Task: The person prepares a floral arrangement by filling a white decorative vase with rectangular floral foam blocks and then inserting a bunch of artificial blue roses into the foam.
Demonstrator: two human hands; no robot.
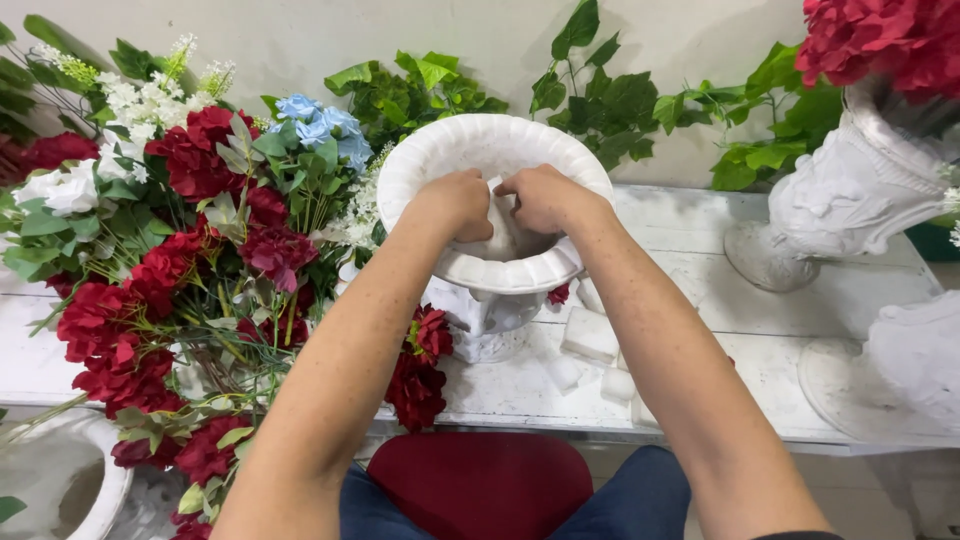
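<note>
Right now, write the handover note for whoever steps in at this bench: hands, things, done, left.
Left hand: inside the white urn, fingers closed on a white foam block.
Right hand: in the same urn, pressing on that block from the other side.
Things: the urn stands on the white table. Spare foam pieces lie by its foot on the right. Red, white and blue flowers are piled to its left. A second urn stands far right.
Done: foam is in the bowl.
Left: no flowers are in this urn yet.
</note>
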